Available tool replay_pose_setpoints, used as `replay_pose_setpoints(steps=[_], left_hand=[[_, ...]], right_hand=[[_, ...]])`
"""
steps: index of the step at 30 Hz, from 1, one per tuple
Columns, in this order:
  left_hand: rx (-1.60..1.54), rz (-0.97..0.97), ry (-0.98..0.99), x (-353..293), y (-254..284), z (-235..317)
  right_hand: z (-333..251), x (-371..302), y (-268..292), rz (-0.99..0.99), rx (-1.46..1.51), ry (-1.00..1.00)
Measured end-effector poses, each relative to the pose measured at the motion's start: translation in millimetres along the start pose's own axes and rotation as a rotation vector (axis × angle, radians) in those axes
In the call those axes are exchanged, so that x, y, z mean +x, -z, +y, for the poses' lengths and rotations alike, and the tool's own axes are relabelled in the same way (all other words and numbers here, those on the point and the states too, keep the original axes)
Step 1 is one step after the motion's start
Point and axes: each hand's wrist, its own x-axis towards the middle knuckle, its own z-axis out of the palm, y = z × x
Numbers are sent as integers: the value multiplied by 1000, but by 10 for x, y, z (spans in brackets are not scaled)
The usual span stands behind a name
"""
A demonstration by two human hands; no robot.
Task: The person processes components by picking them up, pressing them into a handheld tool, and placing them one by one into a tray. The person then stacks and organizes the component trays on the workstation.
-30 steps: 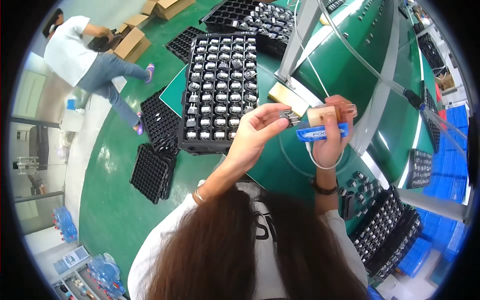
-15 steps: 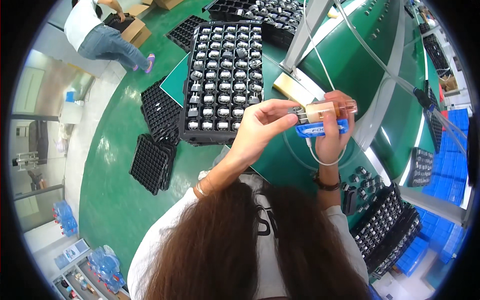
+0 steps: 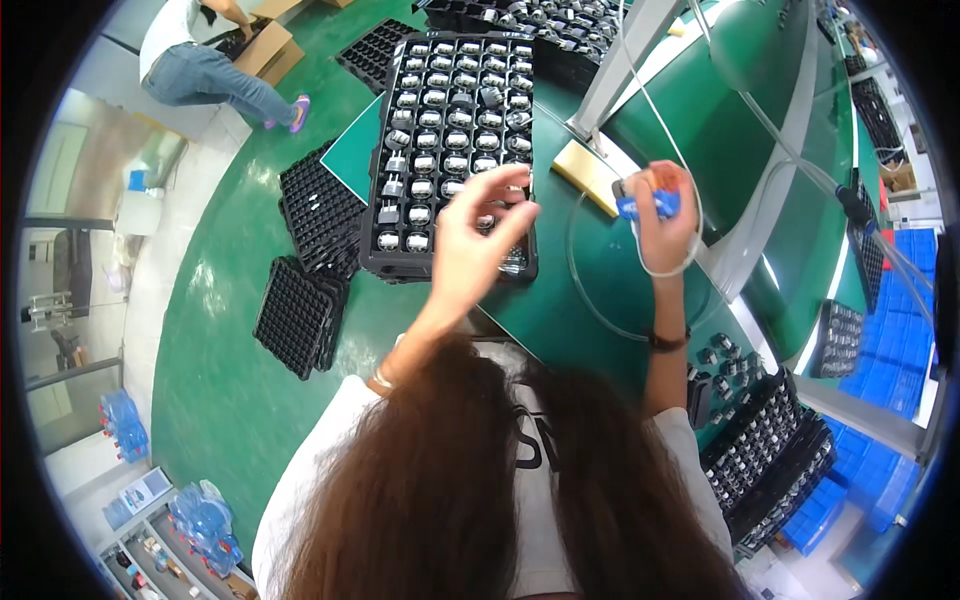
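My left hand (image 3: 468, 240) hovers over the near right part of a black compartment tray (image 3: 400, 267), thumb and fingers apart and nothing seen between them. Small white-and-grey plug-like parts (image 3: 424, 164) fill the tray's pockets in rows; my hand hides some of them. To the right, my right hand (image 3: 670, 232) is closed round a blue handheld tool (image 3: 655, 204) with a white cable (image 3: 640, 250). The tool's kind cannot be made out, since my fingers cover most of it. A reddish part shows at its top.
A yellow block (image 3: 585, 177) lies beside a metal post (image 3: 610, 85). More black trays (image 3: 295, 310) are stacked at the left, and filled ones (image 3: 765, 450) stand at the lower right near loose parts (image 3: 728, 360). A person (image 3: 200, 70) bends over a cardboard box (image 3: 270, 52).
My hands have parted. The left one went from the tool, where it pinched a small grey part, left to the tray and opened. My right hand turned the tool and wrapped more tightly round it.
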Motion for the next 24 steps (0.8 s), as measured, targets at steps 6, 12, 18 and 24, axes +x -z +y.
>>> replay_pose_setpoints(steps=[6, 12, 18, 24], left_hand=[[516, -32, -29, -107, 402, -28], [658, -175, -152, -203, 449, -53], [748, -391, -232, -112, 510, -42], [767, -532, -224, -30, 600, 65]], right_hand=[[413, 52, -108, -106, -265, -118], [472, 101, -248, -139, -369, -19], [402, 44, -75, -160, -310, -15], [381, -21, 330, -308, -243, -284]])
